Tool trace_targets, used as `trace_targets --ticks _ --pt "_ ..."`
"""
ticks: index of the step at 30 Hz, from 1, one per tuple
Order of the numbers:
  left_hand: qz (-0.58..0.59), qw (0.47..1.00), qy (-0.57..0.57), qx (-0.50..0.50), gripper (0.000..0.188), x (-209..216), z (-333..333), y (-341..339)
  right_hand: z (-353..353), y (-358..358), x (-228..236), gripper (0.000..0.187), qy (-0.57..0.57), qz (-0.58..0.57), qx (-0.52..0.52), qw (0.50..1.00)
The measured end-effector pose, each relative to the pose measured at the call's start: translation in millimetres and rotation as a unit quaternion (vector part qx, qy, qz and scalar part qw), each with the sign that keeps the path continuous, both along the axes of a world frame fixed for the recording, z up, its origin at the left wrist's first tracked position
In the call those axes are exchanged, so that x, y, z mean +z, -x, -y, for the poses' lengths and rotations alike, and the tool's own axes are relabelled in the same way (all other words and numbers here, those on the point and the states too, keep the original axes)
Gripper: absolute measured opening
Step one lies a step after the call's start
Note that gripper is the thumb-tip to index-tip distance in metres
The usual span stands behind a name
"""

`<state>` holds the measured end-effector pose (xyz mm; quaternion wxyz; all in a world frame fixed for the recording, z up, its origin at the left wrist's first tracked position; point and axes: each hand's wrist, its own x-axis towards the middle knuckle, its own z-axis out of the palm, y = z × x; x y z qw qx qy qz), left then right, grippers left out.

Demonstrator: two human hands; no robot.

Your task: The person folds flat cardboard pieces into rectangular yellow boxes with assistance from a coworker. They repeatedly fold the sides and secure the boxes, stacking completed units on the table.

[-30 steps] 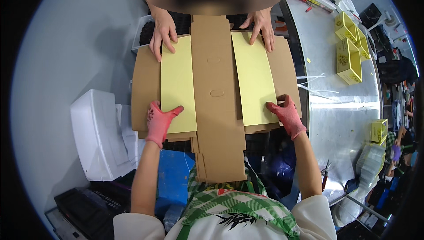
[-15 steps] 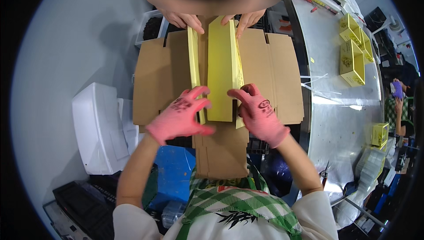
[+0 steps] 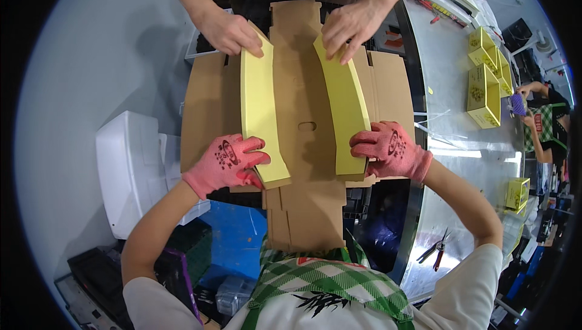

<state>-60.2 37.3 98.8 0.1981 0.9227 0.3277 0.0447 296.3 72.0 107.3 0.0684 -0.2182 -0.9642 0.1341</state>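
My left hand (image 3: pixel 224 163), in a pink glove, grips the near end of a long yellow cardboard panel (image 3: pixel 259 105). In the same kind of glove, my right hand (image 3: pixel 395 151) is closed on the near end of a second yellow cardboard panel (image 3: pixel 347 96). The two panels stand apart and lean outward, over a brown flat cardboard sheet (image 3: pixel 306 96) with a small oval slot. A co-worker's left-side hand (image 3: pixel 229 31) and right-side hand (image 3: pixel 353 26) hold the far ends. My fingertips behind the panels are hidden.
To the right runs a metal table (image 3: pixel 458 172) with small yellow boxes (image 3: pixel 483 96) and pruning shears (image 3: pixel 438 251). A white plastic bin (image 3: pixel 130 175) stands on the left, above a blue surface (image 3: pixel 233 236). Another person (image 3: pixel 545 124) works at the far right.
Both yellow panels have spread apart and tilted outward, baring the brown cardboard between them. My hands moved outward and now grip the near ends. The co-worker's hands also moved apart.
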Motion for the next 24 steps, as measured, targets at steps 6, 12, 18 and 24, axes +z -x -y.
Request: trace_targets --ticks 6,12,18,24 --pt "0.062 0.938 -0.180 0.289 0.037 -25.3 9.7 -87.4 10.9 33.7 -31.4 0.032 -0.037 -0.174 -0.271 0.946" --pt "-0.051 0.957 -0.154 0.242 0.055 -15.5 -0.1 -106.5 18.3 56.1 -30.0 0.028 -0.089 -0.037 -0.289 0.952" --pt "-0.074 0.948 -0.131 0.279 0.051 -24.7 -5.5 -100.6 23.7 18.9 -17.5 0.045 0.197 -0.276 -0.223 0.914" --pt "-0.016 0.955 -0.155 0.253 0.040 -28.4 -6.7 -97.0 97.7 -13.7 -60.9 0.053 -0.069 0.046 0.003 0.997"
